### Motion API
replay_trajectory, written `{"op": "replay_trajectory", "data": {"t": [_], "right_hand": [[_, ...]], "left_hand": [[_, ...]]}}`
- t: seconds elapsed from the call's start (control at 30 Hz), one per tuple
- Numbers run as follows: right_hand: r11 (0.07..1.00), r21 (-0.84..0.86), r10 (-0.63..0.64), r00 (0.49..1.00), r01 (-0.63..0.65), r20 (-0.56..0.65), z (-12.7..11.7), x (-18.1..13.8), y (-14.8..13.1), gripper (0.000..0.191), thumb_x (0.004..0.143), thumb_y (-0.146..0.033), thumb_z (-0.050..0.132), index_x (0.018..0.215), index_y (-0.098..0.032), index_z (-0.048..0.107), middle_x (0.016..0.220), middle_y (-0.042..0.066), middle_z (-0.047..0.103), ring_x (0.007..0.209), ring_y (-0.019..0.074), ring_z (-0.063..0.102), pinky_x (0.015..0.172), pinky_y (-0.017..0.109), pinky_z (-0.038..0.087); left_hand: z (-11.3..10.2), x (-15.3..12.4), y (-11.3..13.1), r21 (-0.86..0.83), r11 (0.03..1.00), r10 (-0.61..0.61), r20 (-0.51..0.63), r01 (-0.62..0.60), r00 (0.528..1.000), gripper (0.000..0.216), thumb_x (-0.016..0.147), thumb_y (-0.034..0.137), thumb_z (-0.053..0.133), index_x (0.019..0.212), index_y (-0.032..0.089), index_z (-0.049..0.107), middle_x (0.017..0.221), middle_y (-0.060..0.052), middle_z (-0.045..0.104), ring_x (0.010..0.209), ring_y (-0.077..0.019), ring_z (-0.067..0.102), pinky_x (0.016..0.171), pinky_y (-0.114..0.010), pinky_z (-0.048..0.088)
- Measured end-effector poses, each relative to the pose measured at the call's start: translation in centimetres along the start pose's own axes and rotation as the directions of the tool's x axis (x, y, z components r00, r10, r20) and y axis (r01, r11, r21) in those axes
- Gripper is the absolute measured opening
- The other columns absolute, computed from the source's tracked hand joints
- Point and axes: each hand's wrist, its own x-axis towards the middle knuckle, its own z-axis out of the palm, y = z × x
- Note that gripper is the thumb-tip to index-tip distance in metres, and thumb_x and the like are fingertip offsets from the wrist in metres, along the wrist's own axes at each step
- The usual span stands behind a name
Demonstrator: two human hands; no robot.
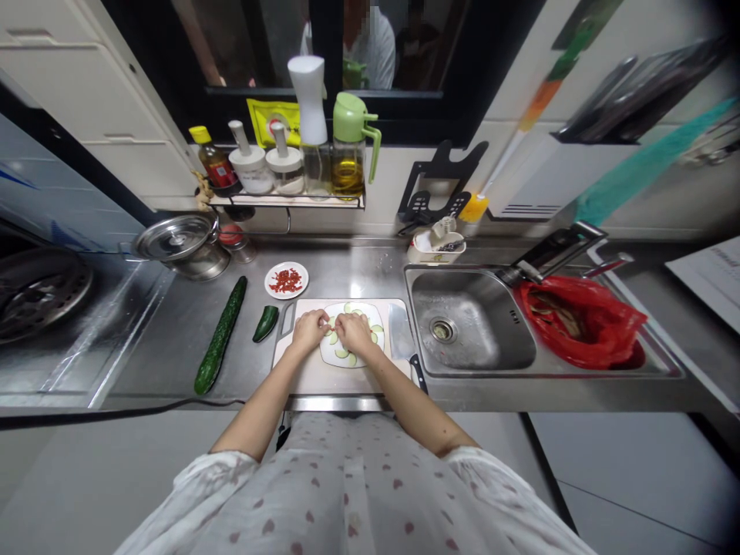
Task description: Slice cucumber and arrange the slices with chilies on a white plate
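A white plate [375, 315] with several cucumber slices [345, 354] round its rim lies on a pale cutting board [324, 376]. Both my hands meet over the plate's middle. My left hand [308, 330] has its fingers curled and pinched at the plate's left side. My right hand [354, 332] is curled too, fingertips touching the left hand's. What they pinch is too small to name. A cleaver [401, 327] lies on the board's right edge, blade flat.
A whole cucumber [220, 336] and a cut cucumber end [264, 323] lie left of the board. A small dish of red chilli [286, 280] sits behind it. The sink [471, 327] is to the right, with a red bag [581, 320]. A lidded pot [179, 243] and condiment rack [286, 173] stand behind.
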Motion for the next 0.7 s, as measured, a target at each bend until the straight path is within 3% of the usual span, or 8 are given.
{"op": "replay_trajectory", "data": {"t": [0.7], "right_hand": [[0.999,-0.049,-0.01,1.0,0.012,0.028,0.48,0.23,-0.44,0.02,0.094,-0.023,0.044,0.094,-0.019,0.063,0.096,0.007,0.068,0.094,0.0216,0.054,0.081,0.032,0.026]], "left_hand": [[-0.11,-0.14,0.86,0.061,0.998,-0.009,0.024,0.008,1.0,0.016,0.075,0.027,0.065,0.091,0.023,0.063,0.087,-0.002,0.065,0.089,-0.0209,0.057,0.081,-0.032,0.038]]}}
